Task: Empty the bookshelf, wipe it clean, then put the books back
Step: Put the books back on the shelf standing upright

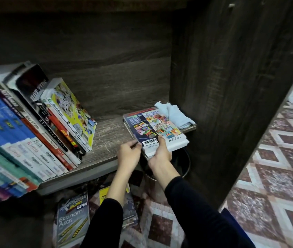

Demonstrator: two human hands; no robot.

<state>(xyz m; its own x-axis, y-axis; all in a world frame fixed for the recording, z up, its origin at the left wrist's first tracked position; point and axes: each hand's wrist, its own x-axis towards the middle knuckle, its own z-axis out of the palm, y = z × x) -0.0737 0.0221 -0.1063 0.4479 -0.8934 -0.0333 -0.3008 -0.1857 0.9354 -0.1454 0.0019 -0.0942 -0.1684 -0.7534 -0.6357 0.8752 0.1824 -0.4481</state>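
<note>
A small stack of books (155, 127) lies flat on the dark wooden shelf (110, 140), at its right end, overhanging the front edge. My right hand (160, 152) grips the stack's near edge, thumb on the top cover. My left hand (129, 153) pinches the stack's near left corner beside the barcode. A pale blue cloth (175, 114) lies crumpled on the shelf just behind the stack. A row of leaning books (40, 127) fills the shelf's left half.
More books (73, 219) lie on the patterned floor (276, 176) below the shelf. A dark round bucket (179, 163) stands under the shelf's right end. The bookcase's side panel (231, 86) rises at the right.
</note>
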